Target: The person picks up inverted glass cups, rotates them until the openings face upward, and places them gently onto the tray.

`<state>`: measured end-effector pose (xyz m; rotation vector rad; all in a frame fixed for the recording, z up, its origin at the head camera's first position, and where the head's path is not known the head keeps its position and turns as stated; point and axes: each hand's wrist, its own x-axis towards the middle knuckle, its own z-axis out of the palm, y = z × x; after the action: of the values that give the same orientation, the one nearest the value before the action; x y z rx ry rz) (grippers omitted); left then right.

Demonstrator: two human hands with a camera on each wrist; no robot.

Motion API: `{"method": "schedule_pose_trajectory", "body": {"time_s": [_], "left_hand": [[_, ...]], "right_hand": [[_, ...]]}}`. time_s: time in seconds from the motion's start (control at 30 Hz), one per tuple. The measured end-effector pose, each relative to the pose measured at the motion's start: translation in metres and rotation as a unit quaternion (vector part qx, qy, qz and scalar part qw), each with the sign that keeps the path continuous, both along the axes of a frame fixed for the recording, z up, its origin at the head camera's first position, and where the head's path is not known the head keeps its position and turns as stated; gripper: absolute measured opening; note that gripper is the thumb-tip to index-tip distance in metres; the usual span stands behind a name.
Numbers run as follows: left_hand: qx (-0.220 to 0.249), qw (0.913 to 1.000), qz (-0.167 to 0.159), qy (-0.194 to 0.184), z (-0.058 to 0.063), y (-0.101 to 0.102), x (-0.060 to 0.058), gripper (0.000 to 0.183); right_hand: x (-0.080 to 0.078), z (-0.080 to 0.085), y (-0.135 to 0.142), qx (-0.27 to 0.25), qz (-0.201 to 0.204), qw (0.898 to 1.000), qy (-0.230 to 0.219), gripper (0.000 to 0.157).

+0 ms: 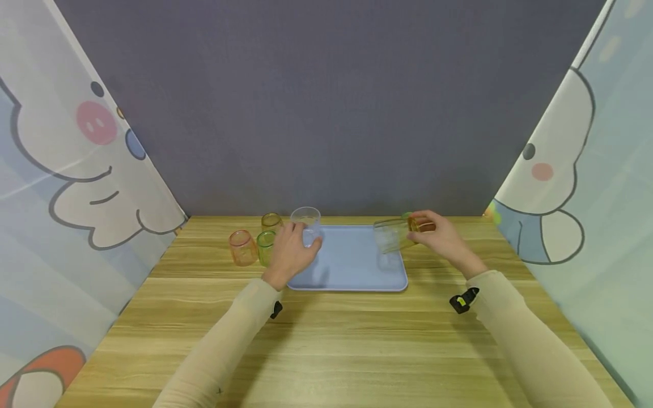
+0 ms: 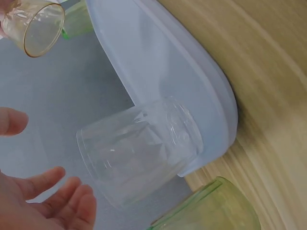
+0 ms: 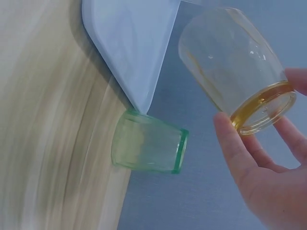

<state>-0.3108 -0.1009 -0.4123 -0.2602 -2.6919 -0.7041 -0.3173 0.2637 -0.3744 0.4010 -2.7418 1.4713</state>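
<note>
A clear glass (image 1: 306, 216) stands upright at the left end of the pale blue tray (image 1: 352, 260). My left hand (image 1: 293, 255) is close to its rim; in the left wrist view, straight, spread fingers (image 2: 45, 182) are apart from the clear glass (image 2: 139, 153). Over the tray's right end, my right hand (image 1: 433, 235) grips an amber-tinted glass (image 1: 391, 236) by its thick base. That glass (image 3: 225, 57) is tipped on its side in the air, its mouth facing left in the head view. Thumb and fingers are bent round the base.
Left of the tray stand a pinkish-orange glass (image 1: 243, 249), a green glass (image 1: 265, 249) and an amber glass (image 1: 271, 221). Another green glass (image 3: 148, 143) stands by the tray's back right corner, mostly hidden behind my right hand in the head view. A grey panel (image 1: 336, 113) rises behind the wooden table (image 1: 347, 351).
</note>
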Motion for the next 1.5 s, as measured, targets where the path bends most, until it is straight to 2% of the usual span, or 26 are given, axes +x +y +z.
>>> {"method": "schedule_pose_trajectory", "body": {"time_s": [0.27,0.4,0.57,0.93,1.23,1.5], "left_hand": [[0.043,0.9979,-0.035,0.032,-0.001,0.003,0.001,0.052],[0.082,0.9948,-0.06,0.013,0.0,0.005,0.002,0.054],[0.132,0.9869,-0.089,-0.023,0.0,0.007,0.004,0.053],[0.202,0.9669,-0.153,-0.028,-0.002,0.008,0.003,0.055],[0.239,0.9545,-0.175,-0.038,-0.003,0.008,0.003,0.055],[0.269,0.9425,-0.189,-0.057,-0.001,0.011,0.004,0.054]], "right_hand": [[0.0,-0.007,-0.003,-0.025,0.004,1.0,0.015,0.059],[0.0,-0.01,-0.005,-0.044,0.008,0.999,0.018,0.057],[0.001,-0.013,-0.007,-0.059,0.006,0.998,0.024,0.056],[0.001,-0.02,-0.012,-0.09,0.009,0.995,0.029,0.055],[0.002,-0.019,-0.024,-0.119,0.031,0.992,0.02,0.056],[0.004,-0.022,-0.031,-0.143,0.031,0.989,0.023,0.054]]}}
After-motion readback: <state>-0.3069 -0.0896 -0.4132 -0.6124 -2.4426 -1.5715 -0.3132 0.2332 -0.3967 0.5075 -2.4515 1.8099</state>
